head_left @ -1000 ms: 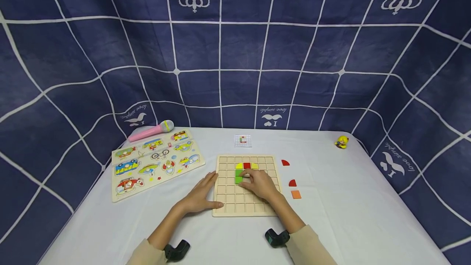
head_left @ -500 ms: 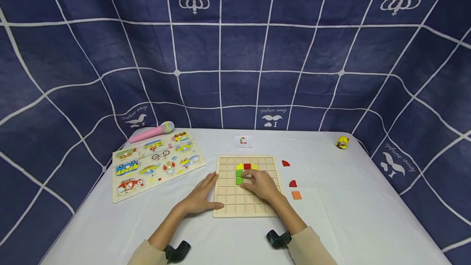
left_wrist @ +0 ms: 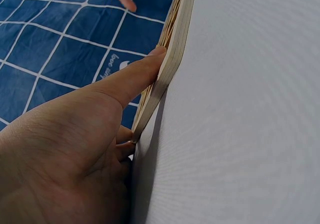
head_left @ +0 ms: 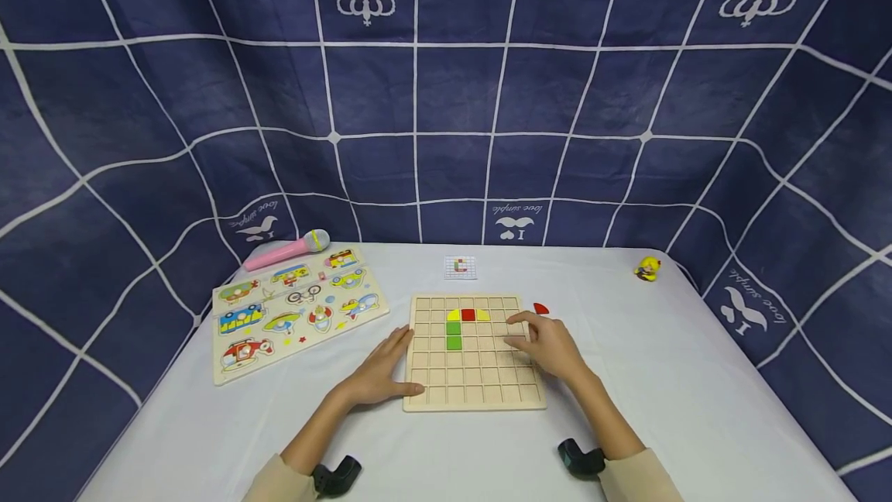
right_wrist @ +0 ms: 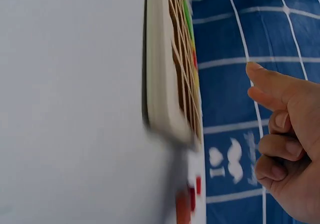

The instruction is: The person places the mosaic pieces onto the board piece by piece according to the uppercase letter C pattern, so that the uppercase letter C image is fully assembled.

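A wooden grid board [head_left: 474, 397] lies in front of me, with two yellow rounded pieces, a red square [head_left: 468, 315] between them and two green squares [head_left: 454, 335] below the left one. My left hand [head_left: 379, 369] rests against the board's left edge, thumb on its lower left corner. My right hand [head_left: 554, 347] hovers over the right edge, holding nothing; its thumb and index finger are extended and the other fingers bent. A red quarter-circle piece [head_left: 540, 308] lies just beyond it. In the right wrist view, an orange piece [right_wrist: 183, 209] shows on the table.
A small pattern card [head_left: 461, 267] lies behind the board. To the left are a wooden vehicle puzzle [head_left: 279, 339] and a pink toy microphone [head_left: 286, 251]. A yellow figurine [head_left: 647, 269] stands at the back right. Dark blue gridded cloth [head_left: 460, 99] surrounds the table.
My right hand has moved right from the green squares to the board's right edge, uncovering the middle cells and covering the loose pieces on the right. My left hand has stayed put.
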`<state>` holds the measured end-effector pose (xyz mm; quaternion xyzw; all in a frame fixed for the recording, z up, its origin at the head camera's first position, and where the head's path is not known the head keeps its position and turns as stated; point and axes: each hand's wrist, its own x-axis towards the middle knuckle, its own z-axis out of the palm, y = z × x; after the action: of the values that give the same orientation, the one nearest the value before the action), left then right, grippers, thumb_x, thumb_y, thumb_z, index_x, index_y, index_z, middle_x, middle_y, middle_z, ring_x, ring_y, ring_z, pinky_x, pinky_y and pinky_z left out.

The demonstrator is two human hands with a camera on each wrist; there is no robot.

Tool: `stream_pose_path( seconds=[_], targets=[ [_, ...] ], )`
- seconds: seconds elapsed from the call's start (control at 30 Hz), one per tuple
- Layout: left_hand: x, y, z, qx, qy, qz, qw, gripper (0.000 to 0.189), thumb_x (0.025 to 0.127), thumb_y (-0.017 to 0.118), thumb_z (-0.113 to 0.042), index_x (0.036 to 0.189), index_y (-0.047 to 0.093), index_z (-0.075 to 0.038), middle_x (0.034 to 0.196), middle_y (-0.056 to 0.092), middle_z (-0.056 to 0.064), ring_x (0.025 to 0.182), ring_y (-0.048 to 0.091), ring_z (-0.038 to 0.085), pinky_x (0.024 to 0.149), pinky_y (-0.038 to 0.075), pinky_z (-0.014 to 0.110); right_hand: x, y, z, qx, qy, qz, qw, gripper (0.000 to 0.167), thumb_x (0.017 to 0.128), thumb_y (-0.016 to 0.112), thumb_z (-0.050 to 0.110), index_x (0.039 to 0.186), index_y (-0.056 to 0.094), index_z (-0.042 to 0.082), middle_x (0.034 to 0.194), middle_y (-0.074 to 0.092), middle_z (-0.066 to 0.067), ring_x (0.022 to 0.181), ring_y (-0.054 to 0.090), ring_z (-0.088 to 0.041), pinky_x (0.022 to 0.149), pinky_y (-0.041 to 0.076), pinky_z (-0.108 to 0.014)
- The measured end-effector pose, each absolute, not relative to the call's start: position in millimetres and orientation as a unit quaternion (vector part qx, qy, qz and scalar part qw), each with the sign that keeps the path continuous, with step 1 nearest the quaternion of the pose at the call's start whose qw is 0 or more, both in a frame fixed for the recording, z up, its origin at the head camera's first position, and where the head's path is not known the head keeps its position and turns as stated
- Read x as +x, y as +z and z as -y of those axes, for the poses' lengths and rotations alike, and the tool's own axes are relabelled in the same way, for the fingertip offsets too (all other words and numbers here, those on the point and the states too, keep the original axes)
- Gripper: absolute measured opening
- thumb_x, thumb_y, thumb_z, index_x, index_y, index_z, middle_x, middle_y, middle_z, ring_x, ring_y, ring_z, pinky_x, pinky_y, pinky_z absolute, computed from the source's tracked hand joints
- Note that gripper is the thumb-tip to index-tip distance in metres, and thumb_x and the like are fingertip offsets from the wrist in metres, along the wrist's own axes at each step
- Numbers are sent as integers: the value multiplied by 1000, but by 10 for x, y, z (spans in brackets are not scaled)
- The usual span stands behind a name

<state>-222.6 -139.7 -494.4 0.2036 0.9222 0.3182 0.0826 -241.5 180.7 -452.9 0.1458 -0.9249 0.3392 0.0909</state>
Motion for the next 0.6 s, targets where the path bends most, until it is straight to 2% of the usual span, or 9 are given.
stream_pose_path(
  seconds=[0.27, 0.6],
  targets=[
    [-2224, -4938, 1401, 202, 319, -922, 83, 106, 71, 71, -55, 147, 17, -5, 153, 12, 12, 139, 6, 32, 108, 14, 52, -2312, -4573, -2323, 79, 294, 946, 112, 31, 74, 78, 29, 100, 68, 15, 52, 39, 4, 44, 34, -11, 39, 26, -23],
    [-2222, -4938, 1397, 204, 322, -921, 83, 105, 71, 71, -54, 147, 17, -4, 153, 12, 13, 139, 6, 32, 108, 13, 52, -2243, -4693, -2534, 31, 259, 963, 62, 38, 73, 77, 33, 101, 70, 8, 54, 40, 1, 48, 33, -14, 44, 24, -26]
  ],
)
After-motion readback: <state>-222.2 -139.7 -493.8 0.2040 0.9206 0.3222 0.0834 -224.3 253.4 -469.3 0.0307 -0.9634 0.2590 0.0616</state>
